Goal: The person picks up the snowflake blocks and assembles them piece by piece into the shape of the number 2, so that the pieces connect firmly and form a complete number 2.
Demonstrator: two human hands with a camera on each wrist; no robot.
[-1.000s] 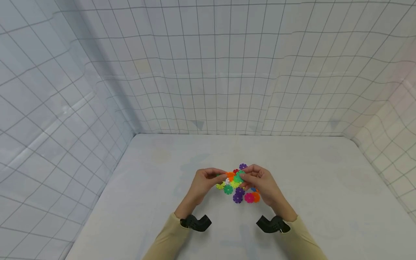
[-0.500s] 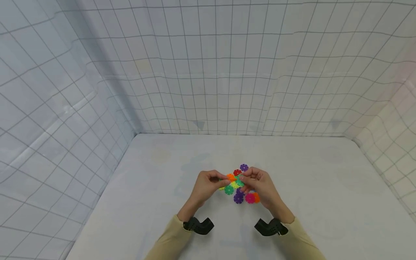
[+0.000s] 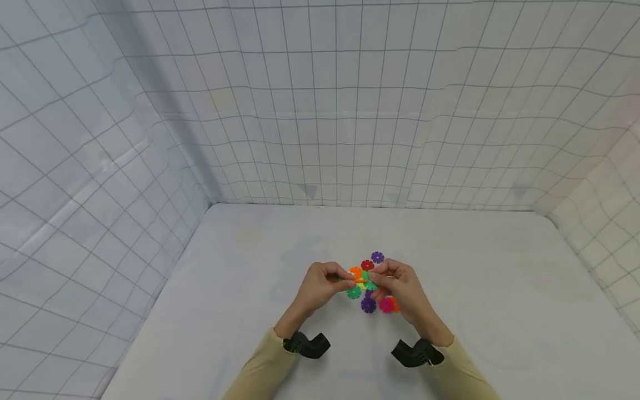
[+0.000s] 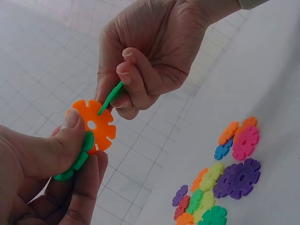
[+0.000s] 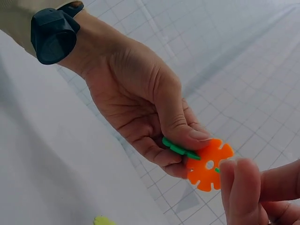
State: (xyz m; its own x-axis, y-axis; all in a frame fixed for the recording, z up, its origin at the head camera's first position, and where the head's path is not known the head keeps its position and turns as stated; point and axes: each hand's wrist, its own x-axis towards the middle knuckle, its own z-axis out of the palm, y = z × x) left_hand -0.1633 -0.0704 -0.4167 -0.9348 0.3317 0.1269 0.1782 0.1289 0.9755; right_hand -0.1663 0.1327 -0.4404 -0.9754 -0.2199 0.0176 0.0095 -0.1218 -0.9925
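Observation:
Both hands meet above a pile of notched plastic discs. The left hand [image 3: 322, 291] pinches an orange interlocking disc [image 4: 97, 124] between thumb and fingers. A green disc [image 4: 77, 159] stands crosswise at that disc's edge, beside the left fingers. Opposite, the right hand [image 3: 405, 289] pinches another green disc [image 4: 111, 97], whose edge meets the orange disc's rim near a notch; how deep it sits cannot be told. In the right wrist view, the right hand [image 5: 255, 192] covers most of its green disc, and the left hand [image 5: 145, 93] shows from the palm side.
Beneath the hands lie loose discs, among them a pink disc [image 3: 386, 305], purple disc [image 3: 368, 305], red disc [image 3: 367, 265] and yellow disc [image 4: 214, 175]. They rest on a white table [image 3: 240, 311]. White gridded sheeting [image 3: 320, 111] surrounds it at the back and sides.
The orange disc has turned from face-on to nearly edge-on in the head view. The left hand has shifted slightly right, and the two hands are a little closer together.

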